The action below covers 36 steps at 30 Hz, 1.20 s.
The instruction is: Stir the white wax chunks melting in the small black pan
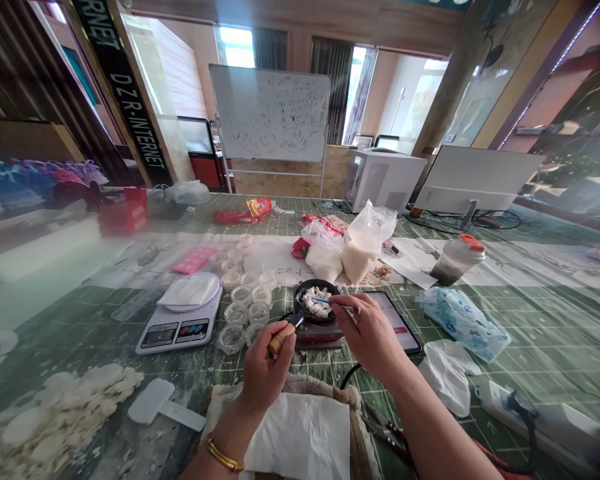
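Head view: my left grip wraps the wooden handle; my right grip pinches a blue stick. White chunks are in the black pan, I judge not yet uniform.

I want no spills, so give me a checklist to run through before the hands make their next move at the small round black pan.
1. Left hand gripping the light wooden handle: ok.
2. Right hand holding the thin blue stick: ok, its tip is at the white lumpy pieces.
3. White lumpy pieces inside the small round black pan: ok.
4. Pan seated firmly on the dark red base: cannot tell from this view.
5. Free space beside the left hand: not ok, clear round plastic cups crowd it.
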Motion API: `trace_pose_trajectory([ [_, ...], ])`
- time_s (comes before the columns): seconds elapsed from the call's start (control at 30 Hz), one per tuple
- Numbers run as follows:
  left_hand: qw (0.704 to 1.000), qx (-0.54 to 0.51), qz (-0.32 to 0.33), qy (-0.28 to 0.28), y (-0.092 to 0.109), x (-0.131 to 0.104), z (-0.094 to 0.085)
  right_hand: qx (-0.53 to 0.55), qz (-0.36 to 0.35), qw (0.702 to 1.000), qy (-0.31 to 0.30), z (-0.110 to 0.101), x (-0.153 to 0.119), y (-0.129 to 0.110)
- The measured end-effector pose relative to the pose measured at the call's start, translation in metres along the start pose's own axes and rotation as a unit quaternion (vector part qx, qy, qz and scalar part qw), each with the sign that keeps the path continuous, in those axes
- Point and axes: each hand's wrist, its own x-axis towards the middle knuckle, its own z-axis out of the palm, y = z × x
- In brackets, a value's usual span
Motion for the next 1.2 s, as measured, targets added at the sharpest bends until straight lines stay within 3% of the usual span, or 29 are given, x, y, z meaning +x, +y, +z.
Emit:
trace_pose_trajectory([
  [0.1, 1.000, 0.003, -0.001, 0.001, 0.000, 0.000, 0.000, -0.009, 0.011, 1.000, -0.015, -0.003, -0.001, 0.001],
  [0.23, 1.000, 0.003, 0.016, 0.002, -0.001, 0.000, 0.000, -0.002, 0.013, 1.000, 0.022, -0.002, -0.001, 0.004],
  [0.4, 1.000, 0.020, 0.007, 0.003, 0.000, 0.001, 0.000, -0.014, 0.022, 0.999, -0.029, 0.003, 0.003, 0.006],
  [0.53, 1.000, 0.016, 0.023, 0.004, 0.001, 0.001, 0.000, -0.018, 0.024, 0.999, 0.013, -0.004, 0.001, 0.005],
  [0.7, 1.000, 0.010, 0.010, 0.006, 0.001, 0.001, -0.001, -0.043, 0.048, 0.998, -0.022, -0.012, -0.001, 0.006],
  [0.83, 1.000, 0.006, 0.009, -0.006, 0.002, 0.001, -0.001, -0.053, 0.054, 0.997, 0.018, -0.016, 0.000, 0.008],
  [0.97, 1.000, 0.015, 0.011, 0.003, 0.001, 0.001, -0.001, -0.064, 0.058, 0.996, -0.013, -0.020, 0.000, 0.008],
  [1.1, 1.000, 0.015, 0.021, 0.001, 0.000, 0.001, -0.001, -0.060, 0.058, 0.996, 0.030, -0.023, -0.001, 0.009],
  [1.2, 1.000, 0.015, 0.016, 0.001, 0.000, 0.001, -0.001, -0.064, 0.065, 0.996, -0.006, -0.024, -0.001, 0.010],
])
